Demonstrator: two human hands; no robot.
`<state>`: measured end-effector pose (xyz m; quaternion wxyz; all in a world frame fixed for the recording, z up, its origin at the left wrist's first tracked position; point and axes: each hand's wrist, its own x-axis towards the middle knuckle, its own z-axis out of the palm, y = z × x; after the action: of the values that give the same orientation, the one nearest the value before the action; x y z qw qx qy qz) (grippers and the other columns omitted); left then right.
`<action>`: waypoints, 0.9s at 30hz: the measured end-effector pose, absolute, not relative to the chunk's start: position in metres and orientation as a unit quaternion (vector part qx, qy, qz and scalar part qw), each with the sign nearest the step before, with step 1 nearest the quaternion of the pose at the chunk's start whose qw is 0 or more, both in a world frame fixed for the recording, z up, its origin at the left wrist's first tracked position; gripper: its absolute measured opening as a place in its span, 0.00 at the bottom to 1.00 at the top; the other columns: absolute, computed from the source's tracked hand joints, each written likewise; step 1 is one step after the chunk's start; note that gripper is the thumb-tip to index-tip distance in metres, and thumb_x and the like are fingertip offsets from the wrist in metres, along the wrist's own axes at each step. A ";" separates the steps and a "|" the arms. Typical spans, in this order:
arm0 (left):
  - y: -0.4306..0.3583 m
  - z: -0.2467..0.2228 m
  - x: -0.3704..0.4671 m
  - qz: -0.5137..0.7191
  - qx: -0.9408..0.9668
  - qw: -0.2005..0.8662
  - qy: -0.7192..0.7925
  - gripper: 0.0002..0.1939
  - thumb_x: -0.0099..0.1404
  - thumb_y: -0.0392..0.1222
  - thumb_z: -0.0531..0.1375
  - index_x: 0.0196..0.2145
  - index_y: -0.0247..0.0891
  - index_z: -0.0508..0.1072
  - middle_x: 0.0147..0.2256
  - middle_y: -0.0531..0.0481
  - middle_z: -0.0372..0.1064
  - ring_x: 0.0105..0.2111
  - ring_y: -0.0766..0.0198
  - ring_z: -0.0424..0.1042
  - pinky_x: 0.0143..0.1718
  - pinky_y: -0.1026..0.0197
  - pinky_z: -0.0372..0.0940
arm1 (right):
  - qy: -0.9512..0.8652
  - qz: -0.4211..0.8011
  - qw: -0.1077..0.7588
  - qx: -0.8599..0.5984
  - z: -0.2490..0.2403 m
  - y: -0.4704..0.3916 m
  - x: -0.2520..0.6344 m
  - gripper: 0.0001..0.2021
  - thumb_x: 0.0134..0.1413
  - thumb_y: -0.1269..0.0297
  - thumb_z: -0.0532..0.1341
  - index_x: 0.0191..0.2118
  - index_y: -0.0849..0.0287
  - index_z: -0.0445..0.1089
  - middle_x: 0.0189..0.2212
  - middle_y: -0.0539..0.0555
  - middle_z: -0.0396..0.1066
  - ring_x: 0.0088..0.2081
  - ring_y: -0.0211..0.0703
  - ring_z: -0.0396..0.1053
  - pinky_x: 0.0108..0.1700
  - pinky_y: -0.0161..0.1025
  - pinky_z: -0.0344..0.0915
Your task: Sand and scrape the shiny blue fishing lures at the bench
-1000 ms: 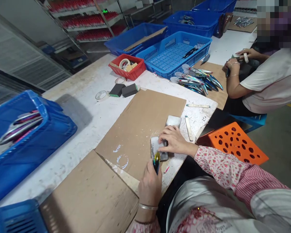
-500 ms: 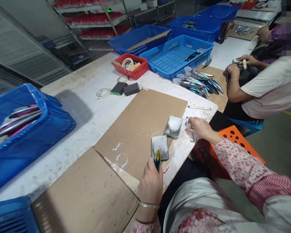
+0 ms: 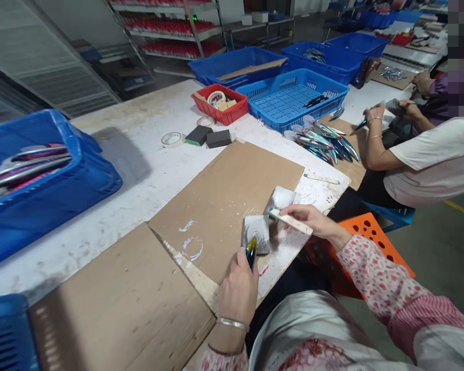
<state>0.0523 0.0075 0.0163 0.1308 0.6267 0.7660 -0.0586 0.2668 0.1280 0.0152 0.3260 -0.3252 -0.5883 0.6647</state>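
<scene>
My left hand (image 3: 237, 283) is closed around a dark fishing lure (image 3: 251, 253) with a yellowish, shiny end, which lies over the near sanding block (image 3: 256, 226). That block has a pale, dusty top. In my right hand (image 3: 307, 219) is a flat whitish stick (image 3: 293, 222), pinched between fingers and thumb. Its dark tip reaches the edge of a second sanding block (image 3: 283, 198), whose top is also white; I cannot tell whether they touch. Under the blocks lies a brown cardboard sheet (image 3: 232, 180) with white smears.
Another flat stick (image 3: 321, 179) lies to the right. Dark sanding blocks (image 3: 218, 138), a tape roll (image 3: 172, 139) and a red bin (image 3: 232, 114) stand farther back. Several lures (image 3: 325, 139) are piled near a co-worker's hands (image 3: 375, 113). A blue crate (image 3: 85, 165) stands left.
My right hand has picked the stick up from the table edge and brought it left to the blocks. My left hand still holds the lure in about the same place.
</scene>
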 end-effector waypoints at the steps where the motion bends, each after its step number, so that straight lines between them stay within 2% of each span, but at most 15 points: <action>1: 0.008 0.018 0.052 -0.062 0.624 0.139 0.767 0.18 0.71 0.49 0.48 0.52 0.36 0.62 0.34 0.45 0.73 0.32 0.57 0.77 0.26 0.62 0.61 | -0.584 0.664 0.338 -0.320 0.012 0.124 0.258 0.20 0.46 0.53 0.70 0.41 0.58 0.69 0.31 0.51 0.72 0.31 0.39 0.69 0.34 0.36 0.65; 2: 0.009 0.020 0.053 -0.066 0.621 0.148 0.767 0.18 0.70 0.49 0.48 0.52 0.36 0.62 0.35 0.45 0.73 0.32 0.57 0.77 0.26 0.61 0.61 | -0.580 0.653 0.362 -0.326 0.008 0.121 0.249 0.19 0.46 0.52 0.70 0.39 0.58 0.68 0.28 0.49 0.70 0.29 0.38 0.68 0.33 0.35 0.64; 4: 0.010 0.024 0.052 -0.067 0.623 0.166 0.762 0.18 0.70 0.47 0.48 0.53 0.35 0.61 0.36 0.44 0.73 0.34 0.56 0.77 0.27 0.61 0.62 | -0.579 0.620 0.405 -0.341 0.001 0.116 0.236 0.15 0.54 0.51 0.64 0.37 0.58 0.67 0.25 0.48 0.68 0.27 0.36 0.66 0.32 0.34 0.63; 7: 0.011 0.027 0.052 -0.061 0.627 0.171 0.758 0.19 0.71 0.46 0.48 0.54 0.35 0.60 0.39 0.42 0.73 0.36 0.55 0.77 0.28 0.60 0.62 | -0.606 0.605 0.395 -0.332 -0.005 0.114 0.224 0.16 0.63 0.50 0.56 0.46 0.58 0.68 0.30 0.51 0.71 0.34 0.40 0.70 0.39 0.37 0.65; 9: 0.010 0.025 0.051 -0.059 0.630 0.171 0.755 0.19 0.71 0.46 0.48 0.55 0.35 0.59 0.40 0.42 0.73 0.36 0.55 0.77 0.28 0.60 0.63 | -0.631 0.591 0.374 -0.337 -0.006 0.115 0.219 0.16 0.61 0.52 0.59 0.48 0.57 0.68 0.35 0.52 0.72 0.37 0.40 0.70 0.40 0.37 0.65; 12: 0.008 0.021 0.051 -0.055 0.634 0.163 0.754 0.19 0.71 0.47 0.47 0.55 0.35 0.59 0.39 0.43 0.73 0.35 0.56 0.77 0.29 0.61 0.63 | -0.654 0.550 0.371 -0.364 -0.007 0.114 0.213 0.12 0.55 0.54 0.64 0.39 0.58 0.69 0.31 0.49 0.70 0.30 0.36 0.66 0.32 0.33 0.62; 15: 0.009 0.019 0.050 -0.052 0.634 0.158 0.756 0.19 0.71 0.47 0.47 0.55 0.36 0.59 0.37 0.45 0.73 0.34 0.57 0.77 0.29 0.62 0.63 | -0.678 0.529 0.360 -0.362 -0.007 0.112 0.205 0.11 0.56 0.55 0.63 0.35 0.58 0.68 0.28 0.48 0.68 0.27 0.35 0.63 0.29 0.32 0.59; 19: 0.011 0.021 0.045 -0.041 0.646 0.178 0.741 0.17 0.71 0.45 0.47 0.54 0.36 0.59 0.41 0.43 0.73 0.37 0.58 0.76 0.32 0.62 0.64 | -0.674 0.529 0.367 -0.362 -0.009 0.110 0.198 0.12 0.58 0.53 0.61 0.34 0.58 0.65 0.28 0.48 0.65 0.28 0.36 0.61 0.29 0.33 0.58; 27: 0.013 0.022 0.035 -0.029 0.654 0.213 0.725 0.17 0.70 0.43 0.48 0.54 0.35 0.59 0.41 0.41 0.74 0.39 0.54 0.77 0.35 0.59 0.65 | -0.644 0.542 0.400 -0.364 -0.011 0.117 0.199 0.14 0.59 0.51 0.59 0.35 0.58 0.64 0.28 0.48 0.63 0.30 0.37 0.60 0.32 0.34 0.58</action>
<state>0.0348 0.0135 0.0216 0.2132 0.6539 0.7254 -0.0286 0.1993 0.1165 -0.0107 0.3997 -0.3643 -0.6436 0.5416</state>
